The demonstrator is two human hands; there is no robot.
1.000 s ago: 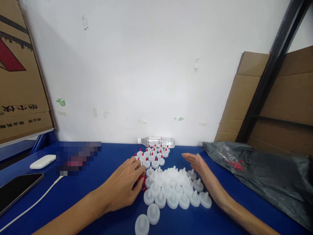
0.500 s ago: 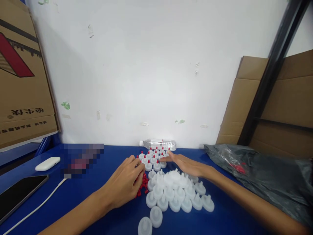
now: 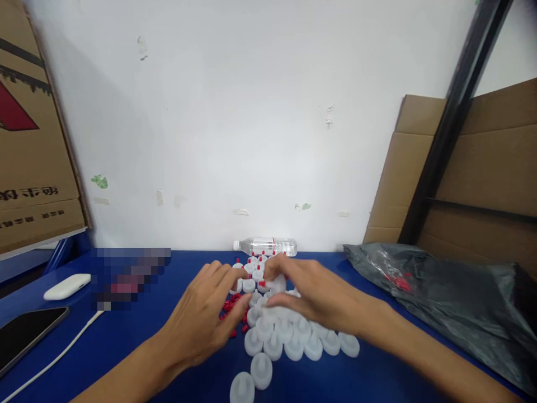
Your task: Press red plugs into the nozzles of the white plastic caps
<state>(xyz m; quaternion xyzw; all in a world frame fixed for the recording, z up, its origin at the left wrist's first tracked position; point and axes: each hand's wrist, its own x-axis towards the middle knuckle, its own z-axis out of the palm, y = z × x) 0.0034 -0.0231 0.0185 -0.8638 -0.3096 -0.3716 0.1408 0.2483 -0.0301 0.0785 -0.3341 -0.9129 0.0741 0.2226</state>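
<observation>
My left hand (image 3: 201, 313) is over the left side of the small red tips (image 3: 232, 305), thumb and forefinger apart, with nothing visible between them. My right hand (image 3: 314, 291) curls above the pile of translucent white nozzle caps (image 3: 293, 333). Between its thumb and forefinger is a blurred white nozzle cap (image 3: 277, 284), tilted, partly hidden by the fingers. A red tip shows just left of it; whether it sits on that cap I cannot tell. Behind the hands stand several white caps with red tips (image 3: 249, 285), some covered by my fingers.
A clear plastic bottle (image 3: 264, 246) lies against the wall. Two loose nozzle caps (image 3: 261, 371) sit at the front. On the left are a phone (image 3: 29, 338), a white case (image 3: 67, 286) and a cable (image 3: 62, 352). A grey plastic bag (image 3: 457, 302) covers the right side.
My right hand has gone from stretched flat near the back rows to curled around a white nozzle cap. The left hand's thumb and forefinger have parted. The view has shifted slightly.
</observation>
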